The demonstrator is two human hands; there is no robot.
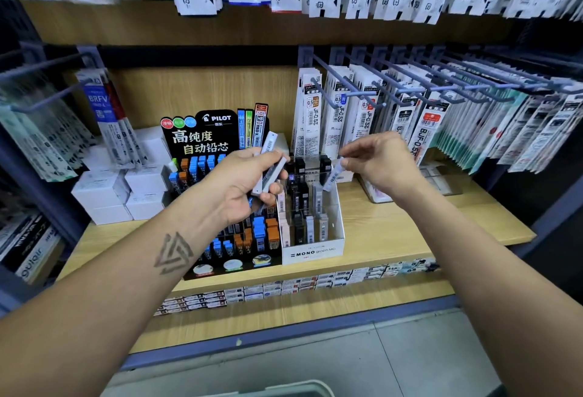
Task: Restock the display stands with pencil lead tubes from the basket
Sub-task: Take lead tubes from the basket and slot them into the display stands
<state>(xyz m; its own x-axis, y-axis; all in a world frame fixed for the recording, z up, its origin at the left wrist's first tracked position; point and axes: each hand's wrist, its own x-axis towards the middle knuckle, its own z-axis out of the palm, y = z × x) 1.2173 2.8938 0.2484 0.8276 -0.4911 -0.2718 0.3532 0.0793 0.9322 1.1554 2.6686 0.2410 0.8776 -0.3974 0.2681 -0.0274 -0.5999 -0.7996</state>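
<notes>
Left hand [244, 187] sits just left of frame centre, fingers curled round a small bundle of pencil lead tubes [270, 167] — grey and white cases, fanned upward toward 1 o'clock, one barcode facing the camera. Right hand [383, 163] is at 3 o'clock from the left hand, apart from it; thumb and forefinger pinch the top end of a single tube [333, 176], which hangs tilted toward 7 o'clock above the rear of the white stand [312, 251].

The white stand, marked MONO graph, rests on the wooden shelf [410, 223] at 6 o'clock from the single tube. Its clear-walled rows hold upright black, grey and white tubes. Touching its left side is the black Pilot stand [202, 135], stocked with blue and orange tubes; the left forearm crosses in front of it.

White boxes [107, 194] are stacked at 9 o'clock from the Pilot stand. Refill packets [422, 125] hang on hooks at 1 to 3 o'clock. The basket rim [284, 388] — pale, only partly in view — lies at the bottom edge, 6 o'clock.
</notes>
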